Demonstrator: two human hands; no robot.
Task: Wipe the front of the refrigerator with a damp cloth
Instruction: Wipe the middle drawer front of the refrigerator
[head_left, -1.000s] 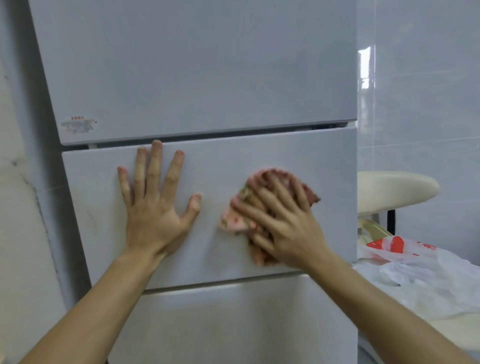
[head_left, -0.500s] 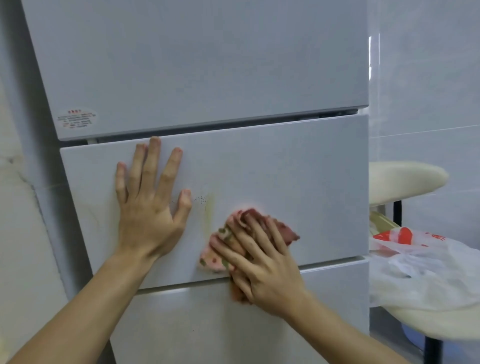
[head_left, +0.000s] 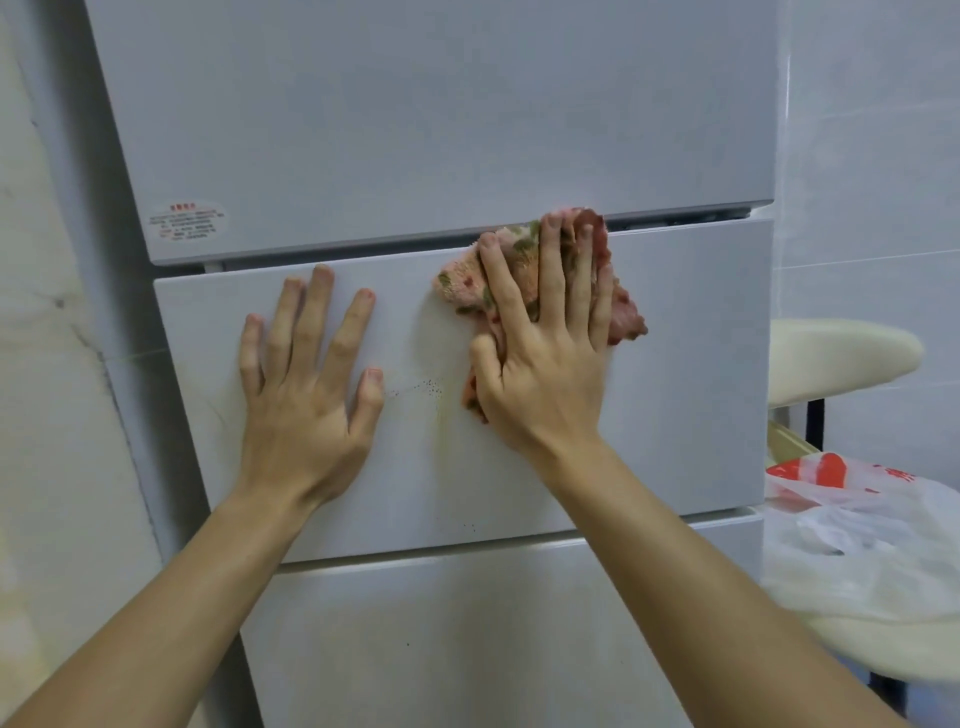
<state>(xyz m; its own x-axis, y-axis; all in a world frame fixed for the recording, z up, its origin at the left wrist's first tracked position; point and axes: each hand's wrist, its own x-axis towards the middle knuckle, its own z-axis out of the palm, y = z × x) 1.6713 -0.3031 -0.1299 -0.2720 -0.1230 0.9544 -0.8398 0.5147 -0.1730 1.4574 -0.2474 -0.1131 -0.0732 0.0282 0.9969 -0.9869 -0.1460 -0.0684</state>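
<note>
A pale grey refrigerator (head_left: 691, 374) with three stacked door panels fills the view. My right hand (head_left: 545, 358) presses a pink flowered cloth (head_left: 626, 312) flat against the middle panel, near its top edge, with straight fingers. The cloth's upper corner reaches the gap below the top door. My left hand (head_left: 306, 384) rests flat on the same panel to the left, fingers spread. Between the hands a yellowish stain with small dark specks (head_left: 434, 395) marks the panel.
A label sticker (head_left: 187, 221) sits at the lower left of the top door. To the right stand cream stools (head_left: 836, 358) and a white and red plastic bag (head_left: 852, 519) on a lower seat. A pale wall lies at left, white tiles at right.
My right hand slid the cloth down to the panel's bottom edge, then up and to the right to its top edge. My left hand stayed pressed on the panel.
</note>
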